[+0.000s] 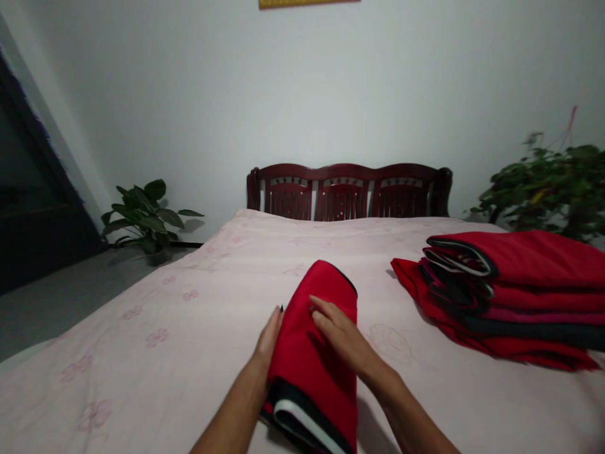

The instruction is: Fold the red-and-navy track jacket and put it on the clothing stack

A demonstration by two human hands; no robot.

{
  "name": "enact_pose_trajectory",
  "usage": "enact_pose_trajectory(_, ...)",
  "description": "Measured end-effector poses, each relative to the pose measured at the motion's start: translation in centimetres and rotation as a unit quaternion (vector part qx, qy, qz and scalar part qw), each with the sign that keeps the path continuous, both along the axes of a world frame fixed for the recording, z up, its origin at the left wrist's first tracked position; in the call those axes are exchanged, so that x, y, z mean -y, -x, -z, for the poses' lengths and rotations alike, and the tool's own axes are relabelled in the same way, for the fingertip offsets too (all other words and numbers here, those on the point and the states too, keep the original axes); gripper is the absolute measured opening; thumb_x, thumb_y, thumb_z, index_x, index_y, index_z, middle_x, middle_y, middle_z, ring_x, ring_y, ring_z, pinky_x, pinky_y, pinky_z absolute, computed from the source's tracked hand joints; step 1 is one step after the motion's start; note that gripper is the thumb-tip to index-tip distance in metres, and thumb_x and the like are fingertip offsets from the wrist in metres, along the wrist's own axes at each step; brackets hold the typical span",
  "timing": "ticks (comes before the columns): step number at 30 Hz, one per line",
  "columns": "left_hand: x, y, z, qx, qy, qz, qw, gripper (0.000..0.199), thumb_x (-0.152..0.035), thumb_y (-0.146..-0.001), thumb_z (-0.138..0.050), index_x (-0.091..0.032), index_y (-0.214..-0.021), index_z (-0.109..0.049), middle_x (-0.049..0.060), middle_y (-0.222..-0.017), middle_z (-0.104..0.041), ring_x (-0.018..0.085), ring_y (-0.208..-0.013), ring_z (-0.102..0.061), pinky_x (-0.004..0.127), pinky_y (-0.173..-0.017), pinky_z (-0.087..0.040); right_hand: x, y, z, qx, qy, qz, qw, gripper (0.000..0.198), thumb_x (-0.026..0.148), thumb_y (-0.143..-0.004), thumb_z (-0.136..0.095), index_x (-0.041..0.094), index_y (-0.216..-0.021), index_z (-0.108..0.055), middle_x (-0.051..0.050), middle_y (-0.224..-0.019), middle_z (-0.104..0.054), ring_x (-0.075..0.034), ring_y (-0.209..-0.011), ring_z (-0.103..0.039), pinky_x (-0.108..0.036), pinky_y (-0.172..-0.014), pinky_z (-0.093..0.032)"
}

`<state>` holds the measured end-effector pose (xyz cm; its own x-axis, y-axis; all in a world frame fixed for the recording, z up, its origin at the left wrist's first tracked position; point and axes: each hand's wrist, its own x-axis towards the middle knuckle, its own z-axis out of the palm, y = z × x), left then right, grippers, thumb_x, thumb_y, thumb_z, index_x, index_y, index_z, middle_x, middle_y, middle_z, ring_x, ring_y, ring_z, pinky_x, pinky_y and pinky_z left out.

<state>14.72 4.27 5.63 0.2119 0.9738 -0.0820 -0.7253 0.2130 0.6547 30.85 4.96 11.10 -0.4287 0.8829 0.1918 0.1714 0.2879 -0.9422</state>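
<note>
A folded red cloth [309,359] with black edging and a white band at its near fold lies lengthwise on the bed in front of me. My left hand [269,337] rests along its left side, fingers stretched forward and partly hidden by the fabric. On top of the cloth lies my right hand [338,331], its fingers extended and pointing up and to the left. Neither hand is wrapped around the fabric. To the right sits a stack of folded cloths [534,258], mostly red with dark and magenta layers.
A pale pink flowered sheet [198,334] covers the bed. Beyond it stands a dark wooden headboard [343,189] against the white wall. One leafy plant [149,217] is on the floor at left, and another plant [548,189] is behind the stack at right.
</note>
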Motion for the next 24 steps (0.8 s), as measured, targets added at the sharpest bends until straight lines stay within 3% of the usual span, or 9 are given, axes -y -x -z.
enact_pose_trajectory(3, 0.2, 6.6, -0.6, -0.192, 0.105, -0.133, 0.967, 0.059, -0.047, -0.092, -0.05, -0.016, -0.142, -0.045, 0.018, -0.141, -0.056, 0.028, -0.125, -0.058, 0.047, -0.111, -0.037, 2.1, 1.6, 2.8, 0.182, -0.166, -0.043, 0.968, 0.045, 0.041, -0.092, -0.052, 0.024, -0.133, -0.06, -0.01, -0.145, -0.052, -0.029, -0.139, -0.038, -0.053, -0.119, -0.018)
enact_pose_trajectory(6, 1.2, 8.5, -1.7, -0.42, 0.026, -0.208, 0.883, 0.054, -0.042, -0.091, -0.051, -0.016, -0.138, -0.051, 0.014, -0.151, -0.046, 0.025, -0.138, -0.043, 0.041, -0.118, -0.027, 3.1, 2.4, 4.2, 0.22, -0.207, -0.063, 0.951, 0.041, 0.041, -0.095, -0.048, 0.027, -0.131, -0.062, -0.006, -0.145, -0.052, -0.027, -0.141, -0.036, -0.052, -0.12, -0.016)
enact_pose_trajectory(9, 2.2, 5.8, -2.6, -0.594, -0.104, -0.167, 0.78, 0.054, -0.043, -0.093, -0.043, -0.015, -0.139, -0.052, 0.012, -0.151, -0.045, 0.023, -0.143, -0.037, 0.04, -0.12, -0.022, 1.6, 2.3, 4.0, 0.165, -0.21, 0.027, 0.963, 0.043, 0.038, -0.1, -0.035, 0.026, -0.132, -0.06, -0.006, -0.141, -0.056, -0.021, -0.136, -0.044, -0.047, -0.117, -0.028)
enact_pose_trajectory(11, 2.7, 3.3, -2.4, -0.694, -0.149, -0.127, 0.693, 0.057, -0.044, -0.094, -0.039, -0.017, -0.144, -0.046, 0.01, -0.155, -0.041, 0.024, -0.146, -0.031, 0.043, -0.122, -0.017, -0.2, 1.8, 3.6, 0.16, -0.228, 0.115, 0.954, 0.047, 0.035, -0.099, -0.031, 0.022, -0.137, -0.056, -0.008, -0.143, -0.054, -0.022, -0.138, -0.042, -0.047, -0.117, -0.029)
enact_pose_trajectory(14, 3.0, 1.2, -0.7, -0.807, -0.16, -0.064, 0.566, 0.061, -0.046, -0.095, -0.038, -0.019, -0.149, -0.04, 0.01, -0.16, -0.029, 0.028, -0.15, -0.017, 0.051, -0.121, -0.009, -2.6, 1.6, 3.8, 0.242, -0.262, 0.171, 0.918, 0.05, 0.035, -0.097, -0.035, 0.019, -0.142, -0.051, -0.011, -0.151, -0.045, -0.027, -0.144, -0.032, -0.052, -0.118, -0.022)
enact_pose_trajectory(16, 2.8, 1.3, 1.2, -0.848, -0.123, -0.041, 0.514, 0.061, -0.044, -0.096, -0.036, -0.018, -0.151, -0.036, 0.012, -0.161, -0.023, 0.031, -0.15, -0.014, 0.055, -0.12, -0.009, -3.6, 2.3, 4.9, 0.315, -0.261, 0.158, 0.899, 0.051, 0.04, -0.097, -0.038, 0.019, -0.141, -0.052, -0.013, -0.152, -0.042, -0.03, -0.146, -0.027, -0.055, -0.118, -0.017)
enact_pose_trajectory(18, 2.5, 2.2, 3.3, -0.867, -0.069, -0.038, 0.493, 0.06, -0.039, -0.097, -0.033, -0.017, -0.153, -0.031, 0.014, -0.161, -0.021, 0.032, -0.149, -0.017, 0.057, -0.118, -0.013, -4.5, 3.7, 6.2, 0.369, -0.245, 0.11, 0.89, 0.053, 0.045, -0.097, -0.038, 0.018, -0.14, -0.054, -0.015, -0.152, -0.041, -0.031, -0.146, -0.027, -0.055, -0.118, -0.013)
enact_pose_trajectory(20, 2.1, 3.3, 5.0, -0.865, -0.035, -0.046, 0.498, 0.06, -0.035, -0.097, -0.03, -0.014, -0.154, -0.027, 0.017, -0.16, -0.025, 0.031, -0.149, -0.02, 0.054, -0.118, -0.017, -5.3, 5.2, 7.3, 0.393, -0.23, 0.049, 0.889, 0.055, 0.048, -0.097, -0.036, 0.017, -0.14, -0.053, -0.015, -0.152, -0.041, -0.03, -0.146, -0.028, -0.054, -0.118, -0.013)
enact_pose_trajectory(24, 1.3, 4.9, 6.1, -0.813, -0.058, -0.082, 0.574, 0.061, -0.028, -0.095, -0.032, -0.008, -0.152, -0.029, 0.015, -0.158, -0.033, 0.023, -0.147, -0.028, 0.037, -0.12, -0.02, -6.6, 6.4, 7.8, 0.36, -0.225, -0.001, 0.905, 0.048, 0.044, -0.096, -0.038, 0.02, -0.132, -0.061, -0.011, -0.147, -0.05, -0.027, -0.143, -0.034, -0.051, -0.119, -0.015)
